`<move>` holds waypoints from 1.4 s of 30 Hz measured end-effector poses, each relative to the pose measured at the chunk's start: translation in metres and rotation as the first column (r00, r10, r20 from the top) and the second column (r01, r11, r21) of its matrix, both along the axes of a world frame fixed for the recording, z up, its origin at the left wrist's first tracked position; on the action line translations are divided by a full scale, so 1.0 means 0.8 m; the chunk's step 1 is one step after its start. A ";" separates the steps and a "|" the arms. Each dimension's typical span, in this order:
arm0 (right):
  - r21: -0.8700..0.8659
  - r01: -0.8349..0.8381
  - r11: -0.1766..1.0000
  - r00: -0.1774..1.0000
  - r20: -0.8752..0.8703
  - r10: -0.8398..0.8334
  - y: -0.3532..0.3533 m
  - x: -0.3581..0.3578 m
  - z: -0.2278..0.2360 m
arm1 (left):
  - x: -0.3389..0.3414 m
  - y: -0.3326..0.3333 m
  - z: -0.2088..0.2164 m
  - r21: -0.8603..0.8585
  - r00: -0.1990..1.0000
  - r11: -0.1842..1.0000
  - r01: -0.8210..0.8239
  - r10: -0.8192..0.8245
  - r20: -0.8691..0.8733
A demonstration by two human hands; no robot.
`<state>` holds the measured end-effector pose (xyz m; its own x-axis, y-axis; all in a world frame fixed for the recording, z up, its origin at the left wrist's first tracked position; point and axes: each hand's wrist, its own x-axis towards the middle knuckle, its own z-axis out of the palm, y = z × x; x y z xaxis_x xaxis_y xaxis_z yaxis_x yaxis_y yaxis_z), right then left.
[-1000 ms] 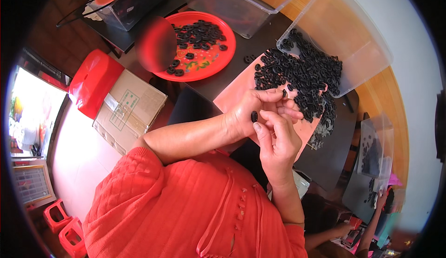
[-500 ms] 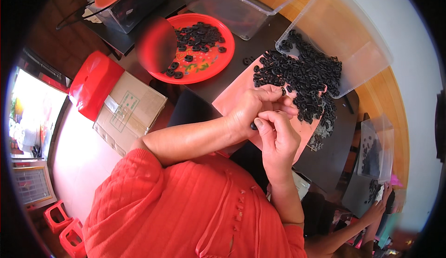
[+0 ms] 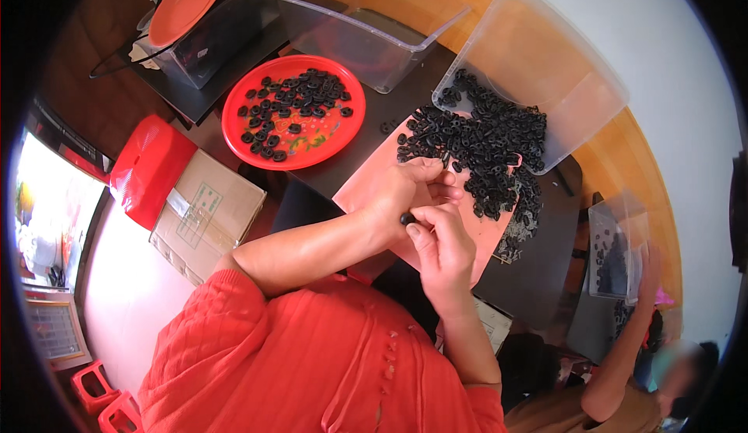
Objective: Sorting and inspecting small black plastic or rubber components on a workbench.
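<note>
My left hand (image 3: 407, 191) is closed, its thumb and fingertips pinched at the edge of a heap of small black plastic pieces (image 3: 487, 133). A dark bit shows at those fingertips, apparently one such piece. Just below and to the right, my right hand (image 3: 446, 242) pinches a small black piece (image 3: 407, 219) between thumb and forefinger, close to the left palm. The heap lies on a pink sheet (image 3: 366, 172) and runs into the mouth of a clear plastic bin (image 3: 557, 67) tipped on its side. Many pieces look oval with holes.
A round red tray (image 3: 343, 133) at the far left holds more black pieces. Behind it stands a clear bin (image 3: 335, 24). Left of me is a cardboard box (image 3: 210, 215) under a red plastic stool (image 3: 152, 168). Another person's arm (image 3: 623, 347) reaches toward a clear container (image 3: 615, 234) at right.
The view has shifted, so the table's contents sit lower and more to the left. My hands keep their pinches, close together. At right, the other person's forearm has risen beside the clear container.
</note>
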<state>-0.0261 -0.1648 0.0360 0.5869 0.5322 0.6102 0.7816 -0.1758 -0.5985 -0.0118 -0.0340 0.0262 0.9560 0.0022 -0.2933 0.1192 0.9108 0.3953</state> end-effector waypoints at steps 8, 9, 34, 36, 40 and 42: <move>-0.030 -0.211 0.977 0.926 -0.327 0.190 -0.014 0.006 0.026 | -0.004 -0.008 0.004 0.119 0.997 0.991 -0.061 0.054 0.063; -0.025 -0.210 0.977 0.925 -0.330 0.190 -0.015 0.008 0.025 | -0.005 -0.008 0.000 0.123 0.997 0.991 -0.060 0.053 0.059; 0.147 0.078 0.986 0.599 -0.798 0.071 -0.046 0.060 0.017 | -0.038 0.008 -0.002 0.818 0.971 0.567 -0.101 -0.124 0.206; 0.135 0.062 0.989 0.602 -0.795 0.071 -0.045 0.060 0.016 | -0.037 0.008 -0.003 0.816 0.971 0.570 -0.096 -0.125 0.202; 0.131 0.017 0.991 0.600 -0.794 0.095 -0.044 0.058 0.017 | -0.037 0.006 -0.013 0.773 0.965 0.628 -0.093 -0.135 0.225; 0.123 -0.006 0.992 0.618 -0.780 0.100 -0.047 0.061 0.015 | -0.036 0.007 -0.018 0.710 0.957 0.699 -0.086 -0.139 0.253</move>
